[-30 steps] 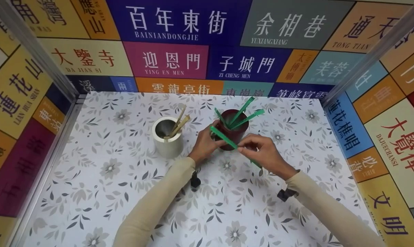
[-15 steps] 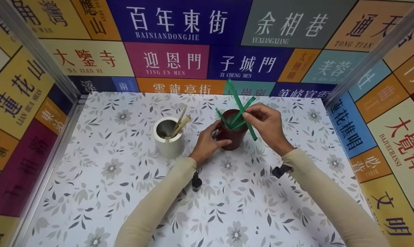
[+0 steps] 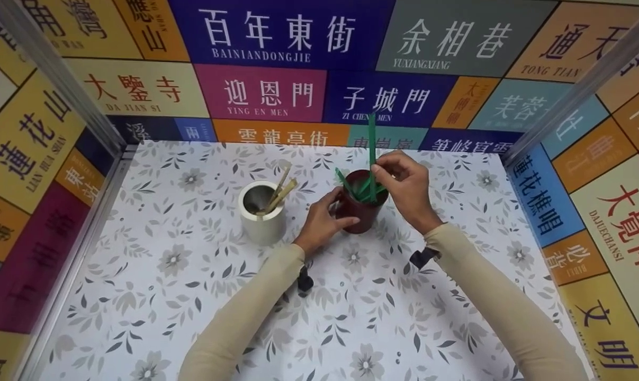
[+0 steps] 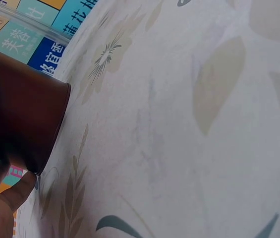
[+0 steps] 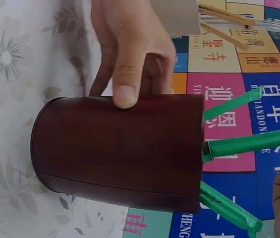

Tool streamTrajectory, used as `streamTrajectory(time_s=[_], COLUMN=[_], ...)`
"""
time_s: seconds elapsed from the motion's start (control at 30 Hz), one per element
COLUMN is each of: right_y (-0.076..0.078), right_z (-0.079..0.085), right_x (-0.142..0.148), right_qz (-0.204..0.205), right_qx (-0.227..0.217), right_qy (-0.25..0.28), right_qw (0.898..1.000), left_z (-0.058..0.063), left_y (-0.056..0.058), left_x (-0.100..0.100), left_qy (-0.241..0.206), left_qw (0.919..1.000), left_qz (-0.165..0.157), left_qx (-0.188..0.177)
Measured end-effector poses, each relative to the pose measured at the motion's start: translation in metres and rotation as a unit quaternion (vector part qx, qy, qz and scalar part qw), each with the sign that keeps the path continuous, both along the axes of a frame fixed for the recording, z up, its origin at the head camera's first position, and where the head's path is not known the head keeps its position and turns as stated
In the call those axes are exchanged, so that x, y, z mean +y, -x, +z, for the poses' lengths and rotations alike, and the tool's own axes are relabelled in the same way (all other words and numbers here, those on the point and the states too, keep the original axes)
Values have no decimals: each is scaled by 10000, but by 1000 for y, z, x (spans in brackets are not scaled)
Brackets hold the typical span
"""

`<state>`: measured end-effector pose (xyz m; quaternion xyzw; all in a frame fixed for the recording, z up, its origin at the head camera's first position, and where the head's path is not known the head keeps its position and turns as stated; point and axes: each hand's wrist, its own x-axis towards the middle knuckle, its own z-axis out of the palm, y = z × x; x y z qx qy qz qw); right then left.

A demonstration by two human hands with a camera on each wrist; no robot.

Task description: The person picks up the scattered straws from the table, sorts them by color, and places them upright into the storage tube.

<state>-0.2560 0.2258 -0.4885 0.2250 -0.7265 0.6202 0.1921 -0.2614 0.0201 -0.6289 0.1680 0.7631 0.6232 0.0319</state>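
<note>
A dark red cylindrical cup (image 3: 359, 219) stands upright on the table, with several green wrapped sticks (image 5: 229, 105) leaning in it. My left hand (image 3: 322, 222) grips the cup from its left side, thumb on the near wall, as the right wrist view also shows. Between thumb and fingertips, my right hand (image 3: 406, 182) pinches another green wrapped stick (image 3: 372, 143), held nearly upright over the cup. Its lower end is at the cup's mouth; whether it is inside I cannot tell. In the left wrist view only part of the cup (image 4: 21, 109) and some fingers appear.
A cream-white cup (image 3: 262, 227) with a few light wooden sticks (image 3: 282, 193) stands left of the red cup. Floral cloth (image 3: 351, 317) covers the table. Panels with printed characters (image 3: 266, 95) enclose the back and both sides.
The right hand has carried its green stick up from in front of the red cup to above its mouth, turning it from slanted to nearly upright. The left hand stays on the cup.
</note>
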Motion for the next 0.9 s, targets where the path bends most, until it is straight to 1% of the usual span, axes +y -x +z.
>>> streamTrajectory(time_s=[0.1,0.23,0.37,0.53,0.7,0.83,0.9], right_y=[0,0,-1,-5,-6,-8,-10], right_z=[-4,-8,-12,-19,-23,-22,-20], right_x=[0,1,3,8,13,15,16], right_qz=[2,-123,-196,-208,-251,-253,-254], right_qx=[73,139,57,-44,21,94,137], right_qy=[-143,-194,-189,-364,-446,-427,-415], right_qw=[9999,9996,9996,9991,9987,9987,9987], left_z=[-1,-1,-1,-1,-1,1,2], left_y=[-1,-2,-3,-2,-1,-2,-5], left_x=[1,3,5,7,7,6,4], left_qy=[-110,-305,-351,-294,-244,37,144], left_qw=[9999,9994,9992,9995,9996,10000,9998], left_qz=[-35,-111,-142,-135,-110,-49,-4], left_qx=[-4,-84,-91,-37,-10,-34,-110])
